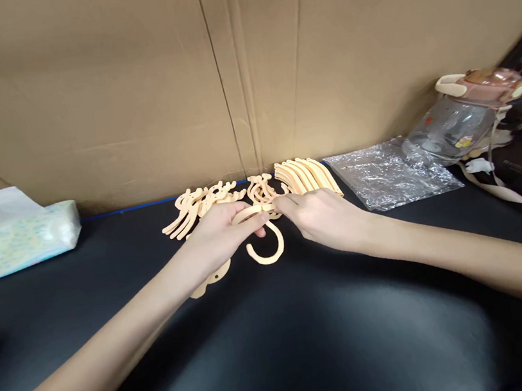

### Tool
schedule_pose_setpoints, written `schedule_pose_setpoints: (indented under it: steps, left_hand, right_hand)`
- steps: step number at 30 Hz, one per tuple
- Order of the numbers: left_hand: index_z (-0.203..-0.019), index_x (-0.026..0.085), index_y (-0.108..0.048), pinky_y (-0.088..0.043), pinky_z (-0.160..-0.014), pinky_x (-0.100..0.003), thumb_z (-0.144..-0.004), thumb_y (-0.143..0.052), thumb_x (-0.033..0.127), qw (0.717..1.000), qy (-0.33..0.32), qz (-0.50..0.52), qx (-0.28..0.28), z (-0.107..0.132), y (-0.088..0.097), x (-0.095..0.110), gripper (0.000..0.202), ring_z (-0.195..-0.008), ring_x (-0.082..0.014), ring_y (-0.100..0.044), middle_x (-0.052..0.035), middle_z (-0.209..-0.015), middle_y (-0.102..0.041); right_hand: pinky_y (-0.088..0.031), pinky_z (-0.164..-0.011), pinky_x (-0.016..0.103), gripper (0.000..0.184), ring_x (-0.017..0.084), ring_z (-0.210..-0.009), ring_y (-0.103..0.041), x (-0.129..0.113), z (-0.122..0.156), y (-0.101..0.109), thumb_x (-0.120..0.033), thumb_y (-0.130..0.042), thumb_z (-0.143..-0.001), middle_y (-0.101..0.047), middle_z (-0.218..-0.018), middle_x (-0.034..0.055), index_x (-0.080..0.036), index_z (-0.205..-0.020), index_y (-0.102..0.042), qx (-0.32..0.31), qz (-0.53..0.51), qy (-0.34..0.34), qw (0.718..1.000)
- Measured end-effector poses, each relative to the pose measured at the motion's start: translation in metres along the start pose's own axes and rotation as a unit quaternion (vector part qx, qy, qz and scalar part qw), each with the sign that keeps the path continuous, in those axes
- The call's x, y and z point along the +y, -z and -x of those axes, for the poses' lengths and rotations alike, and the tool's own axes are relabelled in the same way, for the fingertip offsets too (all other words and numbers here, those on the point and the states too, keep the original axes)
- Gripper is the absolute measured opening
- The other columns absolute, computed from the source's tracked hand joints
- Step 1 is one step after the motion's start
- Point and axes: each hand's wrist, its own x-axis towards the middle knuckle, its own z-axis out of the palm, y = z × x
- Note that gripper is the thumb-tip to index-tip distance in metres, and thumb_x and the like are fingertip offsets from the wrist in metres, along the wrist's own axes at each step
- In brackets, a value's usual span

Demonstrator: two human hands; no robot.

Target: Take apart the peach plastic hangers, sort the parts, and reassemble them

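My left hand [220,233] and my right hand [325,215] meet over the black table [311,344], both closed on one pale orange plastic hanger [265,246]. Its hook curls down toward me between the hands. One end of that hanger peeks out under my left wrist. Behind the hands lies a pile of similar hangers [206,203] on the left, and a neat fanned stack of hangers [307,176] sits on the right.
A cardboard wall [242,62] closes off the back. A soft tissue pack [15,240] lies at the far left. A clear plastic bag [389,174] lies right of the hangers, with a clear water bottle [464,118] and strap beyond it.
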Motion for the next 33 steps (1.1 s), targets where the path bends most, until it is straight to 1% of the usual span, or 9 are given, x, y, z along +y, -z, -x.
schedule_pose_setpoints:
  steps: [4,7,10,12,15,19,25,31,33]
  left_hand:
    - [-0.053,0.020,-0.061,-0.023,-0.043,-0.023,-0.074,-0.068,0.043,1.000,-0.006,-0.005,0.000,0.001,0.003,0.005,0.032,-0.047,-0.0105,-0.035,0.0028,-0.050,-0.044]
    - [-0.048,0.020,-0.056,-0.019,-0.042,-0.024,-0.068,-0.072,0.039,0.999,0.032,0.001,-0.027,0.006,0.006,0.009,0.032,-0.044,-0.0097,-0.031,0.0039,-0.046,-0.039]
    - [-0.048,0.019,-0.047,-0.016,-0.042,-0.024,-0.072,-0.065,0.037,0.997,0.029,0.038,-0.057,0.011,0.009,0.011,0.035,-0.046,-0.0094,-0.028,0.0032,-0.050,-0.037]
    - [-0.050,0.019,-0.040,-0.015,-0.043,-0.024,-0.074,-0.063,0.037,0.995,0.014,0.075,-0.067,0.012,0.011,0.012,0.037,-0.048,-0.0088,-0.025,0.0035,-0.054,-0.035]
    - [-0.051,0.019,-0.032,-0.016,-0.045,-0.024,-0.072,-0.068,0.041,0.992,-0.008,0.112,-0.056,0.013,0.012,0.016,0.047,-0.049,-0.0083,-0.021,0.0050,-0.053,-0.028]
    - [-0.047,0.020,-0.033,-0.023,-0.047,-0.025,-0.068,-0.073,0.044,0.987,-0.037,0.158,0.002,0.016,0.011,0.020,0.051,-0.050,-0.0087,-0.027,0.0048,-0.051,-0.029]
    - [-0.039,0.019,-0.033,-0.022,-0.050,-0.028,-0.066,-0.073,0.044,0.977,-0.070,0.187,0.076,0.017,0.011,0.016,0.054,-0.051,-0.0102,-0.028,0.0032,-0.050,-0.025]
    - [-0.047,0.020,-0.031,-0.029,-0.055,-0.030,-0.067,-0.057,0.031,0.968,-0.134,0.196,0.081,0.015,0.011,0.014,0.034,-0.058,-0.0138,-0.033,0.0008,-0.056,-0.029]
    - [-0.051,0.020,-0.032,-0.032,-0.056,-0.029,-0.065,-0.051,0.030,0.967,-0.140,0.201,0.073,0.013,0.011,0.016,0.025,-0.063,-0.0152,-0.037,-0.0013,-0.064,-0.038]
  right_hand:
    - [-0.025,-0.049,0.028,0.029,0.016,-0.054,-0.055,0.000,0.001,0.006,0.005,-0.043,-0.080,-0.067,-0.070,0.0075,-0.009,-0.097,-0.061,-0.009,-0.106,-0.043,0.993]
    - [-0.031,-0.053,0.026,0.023,0.014,-0.055,-0.055,0.019,-0.003,0.004,-0.001,-0.041,-0.088,-0.066,-0.071,0.0068,-0.012,-0.091,-0.061,0.013,-0.165,-0.085,0.983]
    - [-0.034,-0.058,0.029,0.027,0.017,-0.057,-0.056,0.055,-0.011,0.001,-0.012,-0.035,-0.097,-0.068,-0.073,0.0088,-0.009,-0.101,-0.062,0.064,-0.125,-0.186,0.972]
    - [-0.035,-0.060,0.030,0.039,0.020,-0.064,-0.061,0.078,-0.015,-0.003,-0.022,-0.026,-0.102,-0.069,-0.079,0.0112,-0.010,-0.106,-0.063,0.103,-0.101,-0.261,0.954]
    - [-0.034,-0.060,0.030,0.045,0.023,-0.075,-0.064,0.101,-0.019,-0.014,-0.028,-0.025,-0.102,-0.072,-0.090,0.0142,-0.013,-0.102,-0.067,0.083,-0.070,-0.322,0.941]
    - [-0.030,-0.057,0.031,0.037,0.025,-0.074,-0.063,0.108,-0.020,-0.027,-0.024,-0.038,-0.094,-0.072,-0.084,0.0171,-0.012,-0.085,-0.072,0.044,-0.044,-0.345,0.936]
    - [-0.029,-0.058,0.031,0.036,0.025,-0.074,-0.063,0.104,-0.023,-0.035,-0.024,-0.041,-0.092,-0.074,-0.087,0.0175,-0.012,-0.087,-0.075,0.024,-0.001,-0.345,0.938]
    - [-0.030,-0.058,0.032,0.036,0.025,-0.074,-0.063,0.099,-0.026,-0.042,-0.027,-0.042,-0.092,-0.074,-0.089,0.0183,-0.012,-0.095,-0.075,0.024,0.011,-0.346,0.938]
    - [-0.031,-0.058,0.032,0.035,0.025,-0.074,-0.063,0.100,-0.027,-0.043,-0.027,-0.043,-0.092,-0.074,-0.088,0.0179,-0.012,-0.095,-0.075,0.029,0.008,-0.350,0.936]
